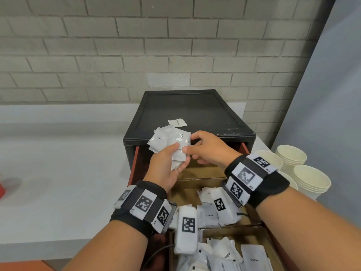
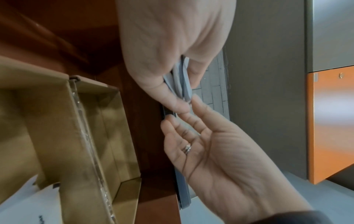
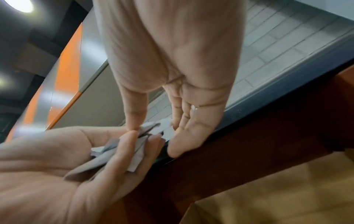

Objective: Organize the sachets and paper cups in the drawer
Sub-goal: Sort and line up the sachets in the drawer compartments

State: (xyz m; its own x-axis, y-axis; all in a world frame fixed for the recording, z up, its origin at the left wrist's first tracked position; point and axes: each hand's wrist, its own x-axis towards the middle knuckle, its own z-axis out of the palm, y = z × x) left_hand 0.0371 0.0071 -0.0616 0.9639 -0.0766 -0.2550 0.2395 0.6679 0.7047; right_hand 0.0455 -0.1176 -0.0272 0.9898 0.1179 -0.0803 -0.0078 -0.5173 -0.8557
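My left hand (image 1: 180, 155) grips a fanned bunch of white "Cream" sachets (image 1: 166, 139) just above the front edge of the black drawer unit (image 1: 187, 108). My right hand (image 1: 189, 143) meets it from the right, thumb and index finger pinching the right edge of the top sachet. From the left wrist, the left hand (image 2: 186, 92) clamps the sachets (image 2: 181, 78) while the right hand (image 2: 184, 112) reaches up, palm showing. From the right wrist, the right hand (image 3: 153, 127) touches the sachets (image 3: 114, 153) lying in the left hand (image 3: 134, 145). Stacks of paper cups (image 1: 310, 178) stand at the right.
One sachet (image 1: 177, 122) lies alone on the unit's top. The pulled-out drawer (image 1: 135, 163) holds cardboard compartments: the far one (image 1: 203, 171) shows bare, the middle holds cream sachets (image 1: 209, 214), the near one sugar and coffee sachets (image 1: 252, 257). A white counter (image 1: 58, 163) stretches left.
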